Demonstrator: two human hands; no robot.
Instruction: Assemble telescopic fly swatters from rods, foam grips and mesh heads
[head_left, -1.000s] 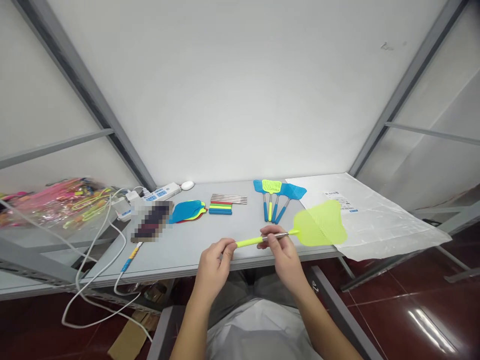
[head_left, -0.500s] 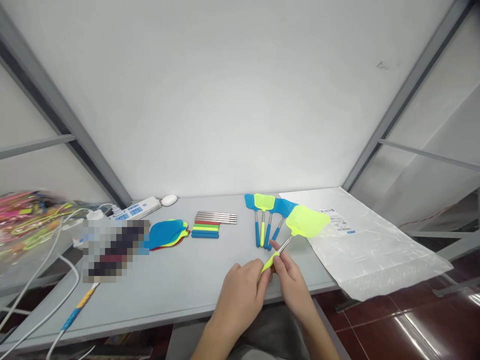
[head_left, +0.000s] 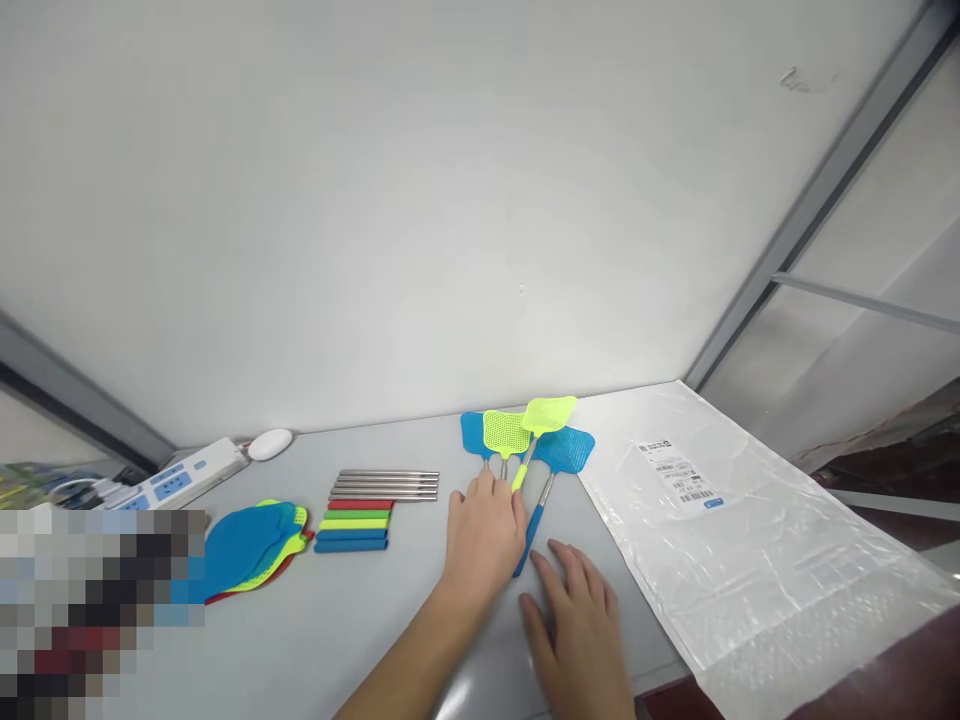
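Note:
My left hand [head_left: 486, 530] is closed round the handle of a yellow-green fly swatter [head_left: 550, 415], whose head points toward the wall over the other swatters. Beneath that hand, the handles of a second yellow-green swatter [head_left: 505, 433] and a blue swatter [head_left: 473, 433] are hidden. Another blue fly swatter [head_left: 568, 450] lies tilted to the right, its handle reaching down between my hands. My right hand [head_left: 581, 630] rests low over the table, fingers spread and holding nothing, close to the end of that blue handle.
Left of my hands lie several metal rods [head_left: 386, 485] and coloured handle grips [head_left: 352, 530]. Loose swatter heads [head_left: 247, 545] are piled farther left, near a power strip [head_left: 180, 480] and a white oval object [head_left: 270, 444]. A white plastic bag [head_left: 735, 560] covers the table's right side.
My left hand has carried the yellow-green swatter forward onto the row of swatters. My right hand has let go of it and spread its fingers. The view has shifted closer.

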